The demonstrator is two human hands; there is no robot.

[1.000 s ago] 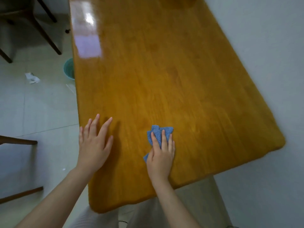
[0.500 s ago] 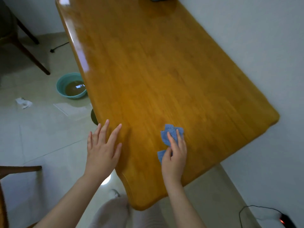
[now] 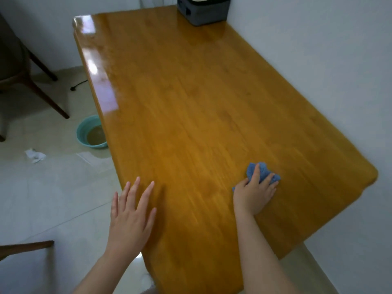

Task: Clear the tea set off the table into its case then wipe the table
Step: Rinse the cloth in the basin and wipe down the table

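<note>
A glossy orange-brown wooden table (image 3: 191,102) fills the view. My right hand (image 3: 254,192) presses a crumpled blue cloth (image 3: 264,174) flat against the tabletop near the right front corner, fingers spread over it. At the table's left edge my left hand (image 3: 131,215) lies flat with straight fingers, holding nothing. A grey case (image 3: 203,12) stands at the far end of the table against the wall; its top is cut off by the frame.
A white wall (image 3: 318,81) runs along the table's right side. On the tiled floor to the left sit a teal basin (image 3: 81,134) with murky water, a crumpled white paper (image 3: 35,155) and dark chair legs (image 3: 42,92). A wooden chair part (image 3: 25,247) shows at lower left.
My right hand has slid the blue cloth rightward toward the front right corner. The view has tilted up, bringing the grey case at the far end into sight. My left hand stays flat at the left edge.
</note>
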